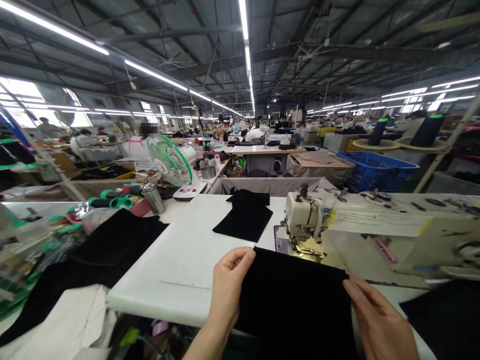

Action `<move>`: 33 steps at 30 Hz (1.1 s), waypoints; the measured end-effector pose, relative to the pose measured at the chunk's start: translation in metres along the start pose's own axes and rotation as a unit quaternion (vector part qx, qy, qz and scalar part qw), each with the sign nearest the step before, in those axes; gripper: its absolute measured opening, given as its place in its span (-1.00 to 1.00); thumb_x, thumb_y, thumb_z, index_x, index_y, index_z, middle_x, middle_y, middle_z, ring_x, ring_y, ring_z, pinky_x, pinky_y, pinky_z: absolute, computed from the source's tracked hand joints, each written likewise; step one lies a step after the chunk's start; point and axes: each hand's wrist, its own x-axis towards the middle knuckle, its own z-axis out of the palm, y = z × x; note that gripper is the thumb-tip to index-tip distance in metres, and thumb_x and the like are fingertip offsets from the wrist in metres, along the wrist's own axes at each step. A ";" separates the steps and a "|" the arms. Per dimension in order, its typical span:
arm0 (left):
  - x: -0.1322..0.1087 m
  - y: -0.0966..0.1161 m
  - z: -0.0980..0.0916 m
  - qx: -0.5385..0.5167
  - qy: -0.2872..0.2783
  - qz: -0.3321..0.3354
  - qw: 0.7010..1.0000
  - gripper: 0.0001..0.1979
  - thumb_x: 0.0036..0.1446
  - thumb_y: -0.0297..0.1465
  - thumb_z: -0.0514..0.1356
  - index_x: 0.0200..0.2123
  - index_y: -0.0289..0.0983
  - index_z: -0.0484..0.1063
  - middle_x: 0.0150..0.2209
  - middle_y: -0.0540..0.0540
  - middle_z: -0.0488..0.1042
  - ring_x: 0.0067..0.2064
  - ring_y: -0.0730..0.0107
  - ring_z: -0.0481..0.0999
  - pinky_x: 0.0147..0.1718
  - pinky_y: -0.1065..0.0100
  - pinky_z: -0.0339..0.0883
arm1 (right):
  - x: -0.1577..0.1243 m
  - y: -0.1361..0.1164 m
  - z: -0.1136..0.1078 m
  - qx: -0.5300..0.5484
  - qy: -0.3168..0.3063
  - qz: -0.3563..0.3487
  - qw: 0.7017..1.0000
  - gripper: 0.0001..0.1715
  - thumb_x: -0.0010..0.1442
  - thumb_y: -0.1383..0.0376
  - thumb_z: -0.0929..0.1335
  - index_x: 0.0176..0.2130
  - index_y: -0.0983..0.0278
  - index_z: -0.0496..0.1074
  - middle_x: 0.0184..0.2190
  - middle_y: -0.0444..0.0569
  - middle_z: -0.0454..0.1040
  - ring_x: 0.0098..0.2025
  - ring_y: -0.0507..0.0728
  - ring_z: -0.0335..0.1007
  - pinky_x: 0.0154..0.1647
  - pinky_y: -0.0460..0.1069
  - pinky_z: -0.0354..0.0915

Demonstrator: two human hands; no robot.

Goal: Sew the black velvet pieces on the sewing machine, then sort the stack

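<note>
A black fabric piece (296, 305) hangs stretched between my two hands, just in front of the sewing machine (305, 215). My left hand (230, 280) pinches its upper left corner between thumb and fingers. At the upper right corner my right hand (378, 315) is closed on the cloth's edge. The lower part of the cloth runs out of view. Beyond my left hand, several black cut pieces (243, 217) lie on the white table (168, 270), left of the machine's needle area.
More black cloth (108, 245) lies at the left, and another dark piece (446, 315) at the right. A green-rimmed fan (170, 160) and a steel flask (153, 197) stand beyond the table. A blue basket (378, 167) sits behind the machine. Other people work farther back.
</note>
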 end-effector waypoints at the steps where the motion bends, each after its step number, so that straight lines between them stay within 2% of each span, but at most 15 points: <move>1: -0.001 0.000 0.001 -0.014 0.003 -0.008 1.000 -0.71 -0.09 -0.20 0.42 -0.39 -0.30 0.60 -0.39 -0.09 0.60 -0.35 0.31 0.53 -0.30 0.37 0.39 | -0.001 -0.002 0.001 0.009 0.006 0.010 1.000 -0.43 -0.29 0.02 0.61 -0.27 0.24 0.61 -0.16 -0.01 0.62 0.04 0.29 0.47 0.05 -0.01 0.42; 8: -0.001 0.001 0.003 -0.049 -0.003 -0.015 0.999 -0.75 -0.12 -0.25 0.45 -0.43 -0.29 0.57 -0.43 -0.04 0.58 -0.38 0.43 0.50 -0.33 0.46 0.35 | -0.004 -0.011 0.001 0.036 0.006 0.025 0.999 -0.44 -0.37 0.05 0.63 -0.33 0.23 0.61 -0.22 -0.03 0.63 -0.03 0.24 0.51 -0.14 -0.10 0.49; 11: 0.001 0.000 0.002 -0.044 0.001 -0.012 0.999 -0.73 -0.14 -0.24 0.45 -0.44 -0.30 0.55 -0.43 -0.03 0.57 -0.39 0.44 0.49 -0.33 0.47 0.36 | -0.005 -0.014 0.004 0.043 0.002 0.012 0.999 -0.47 -0.36 0.08 0.63 -0.34 0.23 0.62 -0.25 -0.02 0.63 -0.08 0.24 0.52 -0.15 -0.06 0.49; 15: 0.006 0.001 -0.001 -0.049 0.027 -0.010 0.998 -0.68 -0.25 -0.27 0.50 -0.46 -0.29 0.50 -0.45 0.02 0.54 -0.39 0.52 0.47 -0.36 0.57 0.35 | -0.009 -0.019 0.010 0.044 -0.027 -0.022 0.998 -0.55 -0.26 0.11 0.61 -0.34 0.25 0.61 -0.31 -0.04 0.61 -0.19 0.18 0.52 -0.15 -0.03 0.46; 18: 0.011 0.004 -0.002 -0.065 0.054 -0.032 0.996 -0.62 -0.38 -0.34 0.53 -0.48 -0.27 0.46 -0.42 0.06 0.54 -0.37 0.55 0.49 -0.38 0.62 0.36 | -0.010 -0.023 0.015 0.041 -0.063 -0.043 0.996 -0.62 -0.16 0.11 0.59 -0.35 0.26 0.59 -0.38 -0.07 0.58 -0.29 0.12 0.47 -0.20 -0.03 0.42; 25: 0.010 0.013 0.002 -0.064 0.074 -0.072 0.993 -0.59 -0.52 -0.40 0.53 -0.53 -0.26 0.43 -0.46 0.09 0.50 -0.38 0.53 0.51 -0.40 0.63 0.41 | -0.009 -0.023 0.020 0.045 -0.095 -0.067 0.992 -0.68 -0.04 0.10 0.55 -0.38 0.28 0.54 -0.43 -0.09 0.51 -0.34 0.08 0.38 -0.24 -0.04 0.36; 30: 0.012 0.006 -0.004 -0.029 0.067 -0.042 0.996 -0.60 -0.45 -0.36 0.51 -0.54 -0.24 0.37 -0.45 0.09 0.50 -0.37 0.53 0.49 -0.40 0.62 0.38 | -0.006 -0.023 0.022 0.046 -0.103 -0.063 0.992 -0.70 -0.02 0.14 0.54 -0.38 0.27 0.48 -0.42 -0.11 0.48 -0.31 0.07 0.37 -0.20 -0.04 0.33; 33: 0.026 0.018 -0.007 0.034 0.034 0.031 0.998 -0.61 -0.34 -0.31 0.48 -0.56 -0.24 0.29 -0.43 0.08 0.51 -0.34 0.50 0.48 -0.33 0.57 0.36 | -0.006 -0.030 0.020 0.031 -0.148 -0.061 0.987 -0.72 0.00 0.19 0.51 -0.32 0.24 0.42 -0.40 -0.15 0.44 -0.30 0.06 0.36 -0.21 -0.06 0.31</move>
